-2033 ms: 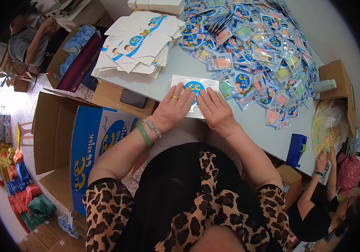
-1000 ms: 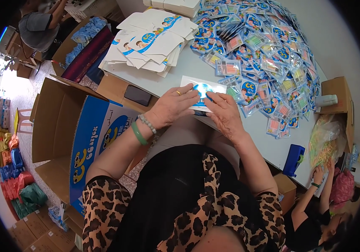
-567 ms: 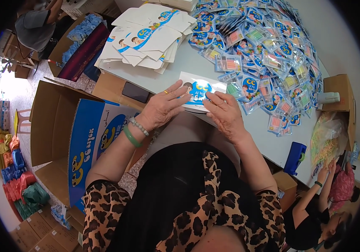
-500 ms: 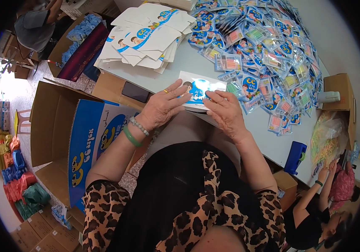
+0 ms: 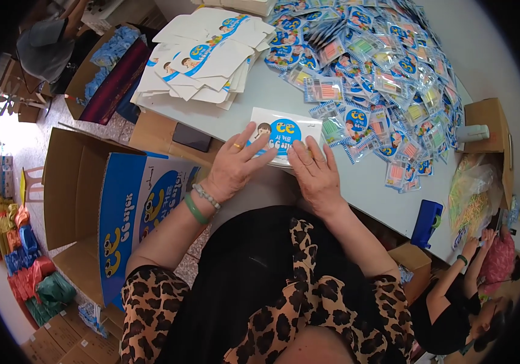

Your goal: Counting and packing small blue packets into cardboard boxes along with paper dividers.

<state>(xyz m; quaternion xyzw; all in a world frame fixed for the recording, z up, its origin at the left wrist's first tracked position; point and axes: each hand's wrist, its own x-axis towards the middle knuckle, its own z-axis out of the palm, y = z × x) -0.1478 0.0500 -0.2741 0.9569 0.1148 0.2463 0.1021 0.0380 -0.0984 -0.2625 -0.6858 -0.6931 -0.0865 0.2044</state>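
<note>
A flat white carton [image 5: 286, 128] with a blue round print lies at the near edge of the grey table [image 5: 369, 188]. My left hand [image 5: 235, 164] rests on its left end, fingers spread, with a ring and two bracelets at the wrist. My right hand [image 5: 313, 176] presses its near right edge with the fingers laid flat. Both hands hold the carton against the table edge.
A stack of unfolded white and blue cartons [image 5: 202, 54] lies at the far left. A big heap of small clear packets [image 5: 375, 73] covers the right. A large open cardboard box [image 5: 114, 206] stands on the floor at my left. A blue tape dispenser [image 5: 426, 221] and another person [image 5: 472, 279] are at the right.
Both hands have drawn the carton toward the table's near edge and shifted along it; the left hand's fingers now spread wider over its left end.
</note>
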